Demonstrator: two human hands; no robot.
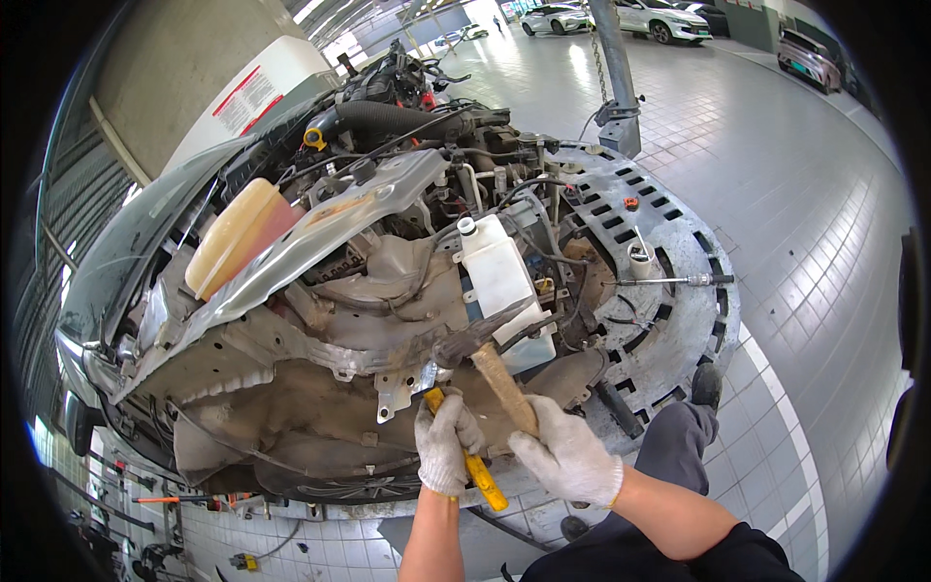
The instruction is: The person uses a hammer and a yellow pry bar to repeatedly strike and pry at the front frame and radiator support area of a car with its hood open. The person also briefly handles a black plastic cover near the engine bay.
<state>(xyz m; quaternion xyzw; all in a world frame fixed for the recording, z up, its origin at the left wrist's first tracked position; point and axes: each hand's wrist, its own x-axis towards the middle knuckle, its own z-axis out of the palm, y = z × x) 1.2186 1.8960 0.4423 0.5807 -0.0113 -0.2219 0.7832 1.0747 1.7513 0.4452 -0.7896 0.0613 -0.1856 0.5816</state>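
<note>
My left hand [445,444], in a white knitted glove, grips the yellow handle [483,476] of a metal-ended tool. Its far end meets a bent sheet-metal bracket [396,389] on the front of the stripped car body. In my gloved right hand [569,452] is a hammer by its wooden handle [507,387]. The dark hammer head [465,345] sits just above the yellow tool's far end; whether they touch, I cannot tell. Behind the head stands a white plastic reservoir [502,265], and the inner fender panel [393,284] lies exposed to its left.
A slotted metal platform [687,320] curves around the car's front. On it lie a ratchet-like tool [676,280], a white cup with tools [640,263] and an orange item [631,204]. A steel post [617,73] with a chain rises behind. Parked cars [658,22] are farther off.
</note>
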